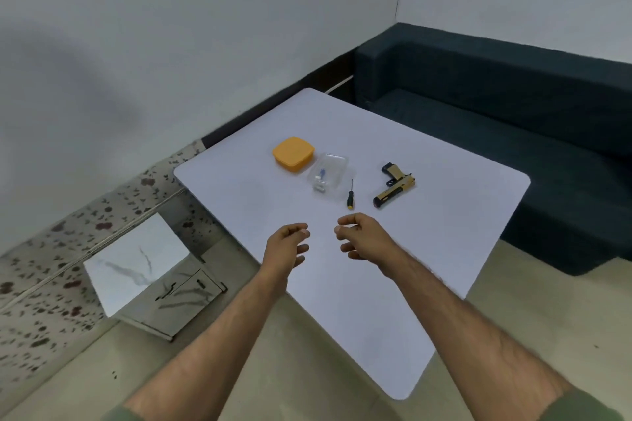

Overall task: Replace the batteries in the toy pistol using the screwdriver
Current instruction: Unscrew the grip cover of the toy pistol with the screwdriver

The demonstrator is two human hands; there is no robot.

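The toy pistol [394, 185] lies flat on the white table [461, 215], at about one o'clock from the hands, with the thin screwdriver [350, 196] just to its left. It looks like light, hard, smooth plastic, black and tan, best grabbed by its fat handle. The left hand [287, 246] and right hand [362, 237] hang half open, fingers curled, holding nothing

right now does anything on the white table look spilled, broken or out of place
Nothing stands out. The black and tan toy pistol, yellow-handled screwdriver, clear plastic container and its orange lid lie neatly apart on the white table; both hands hover empty.
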